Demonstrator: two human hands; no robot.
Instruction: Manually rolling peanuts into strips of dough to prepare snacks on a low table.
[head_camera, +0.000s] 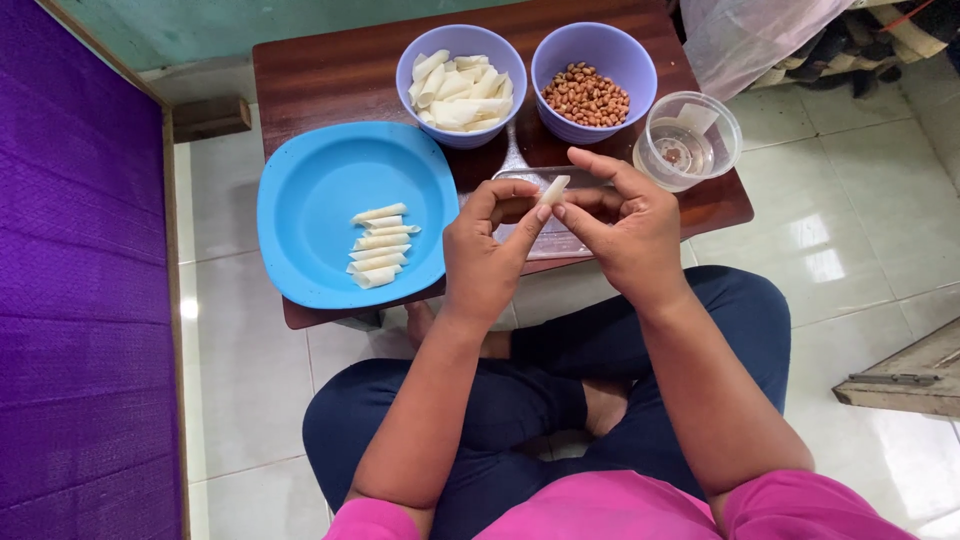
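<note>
Roll in hand: we hold one small pale roll (553, 189) between both hands, above the near edge of the low brown table (330, 75) and over a clear tray (560, 240) that lies on it.
Left hand: our left hand (487, 248) is curled narrow, thumb and forefinger pinching toward the lower end of the roll.
Right hand: our right hand (625, 225) is closed on the roll from the other side, fingertips (562, 210) pressed against its lower part while the upper end pokes free.
Weight: we judge it very light, a scrap of thin wrapper rolled on itself.
Stiffness: it looks soft and pliable, likely to crease or unroll if we slacken the pinch; whether the surface is damp or dry we cannot tell from this view.
Fragility: we judge it easy to tear or squash, so a light pinch suits it better than a squeeze.
Where to hold: near both ends with fingertips, across the seam, so the roll stays shut.
Blue plate: the blue plate (300, 190) stands to our left on the table, with a short column of finished rolls (378, 247) lying side by side on it.
Bowls: a lilac bowl of pale pieces (461, 88) and a lilac bowl of peanuts (587, 95) stand side by side at the far edge.
Clear cup: a clear cup (688, 140) stands just right of the peanuts, close to our right hand.
</note>
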